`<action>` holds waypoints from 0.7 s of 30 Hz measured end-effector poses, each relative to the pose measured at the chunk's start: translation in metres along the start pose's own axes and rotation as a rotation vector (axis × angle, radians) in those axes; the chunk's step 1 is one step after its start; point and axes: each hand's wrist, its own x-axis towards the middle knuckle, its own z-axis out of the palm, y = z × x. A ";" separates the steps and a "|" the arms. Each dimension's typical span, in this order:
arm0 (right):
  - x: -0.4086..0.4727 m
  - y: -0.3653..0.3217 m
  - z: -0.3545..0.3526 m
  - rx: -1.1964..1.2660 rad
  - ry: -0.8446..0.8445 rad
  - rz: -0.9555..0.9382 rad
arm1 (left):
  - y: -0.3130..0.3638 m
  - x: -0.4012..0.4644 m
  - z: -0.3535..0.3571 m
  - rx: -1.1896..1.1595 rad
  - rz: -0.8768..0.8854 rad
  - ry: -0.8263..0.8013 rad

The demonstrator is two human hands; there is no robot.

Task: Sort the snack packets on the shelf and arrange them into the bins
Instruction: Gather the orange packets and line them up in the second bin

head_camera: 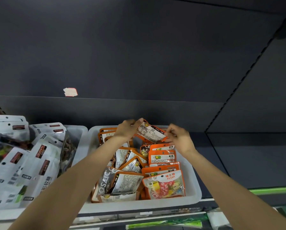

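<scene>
Both hands are at the far end of the pale translucent plastic bin [192, 185]: the left hand [126, 128] and right hand [178, 136] each pinch an end of one orange-edged foil snack packet [151, 132], held back-side up above the stacked orange packets [162, 165]. It looks mid-placement; next it likely needs lowering upright into the back row.

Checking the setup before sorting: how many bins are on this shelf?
2. One white bin sits at centre, holding orange packets, with both hands over its far end. A second bin stands to its left, heaped with white packets. Others may lie outside the view.
</scene>
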 end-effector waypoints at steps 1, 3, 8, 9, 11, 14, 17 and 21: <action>-0.001 0.000 -0.001 0.028 -0.008 -0.007 | 0.001 -0.001 0.000 -0.117 -0.104 -0.058; -0.002 -0.002 -0.002 0.018 -0.028 -0.031 | 0.004 -0.004 -0.003 -0.350 -0.274 -0.111; -0.002 -0.012 0.000 -0.129 -0.169 0.004 | -0.002 -0.015 -0.008 -0.514 -0.338 -0.161; -0.003 -0.015 0.002 -0.144 -0.232 0.035 | -0.006 -0.017 -0.010 -0.501 -0.320 -0.170; -0.005 -0.016 0.004 -0.154 -0.312 0.123 | -0.013 -0.021 -0.016 -0.457 -0.252 -0.154; -0.005 -0.008 0.008 -0.345 -0.259 0.124 | -0.018 -0.026 -0.025 -0.329 -0.075 -0.011; -0.009 -0.007 0.010 -0.484 -0.240 0.114 | -0.022 -0.029 -0.024 -0.443 0.059 0.091; -0.013 -0.012 0.010 -0.532 -0.281 0.113 | -0.024 -0.027 -0.020 -0.323 0.165 0.204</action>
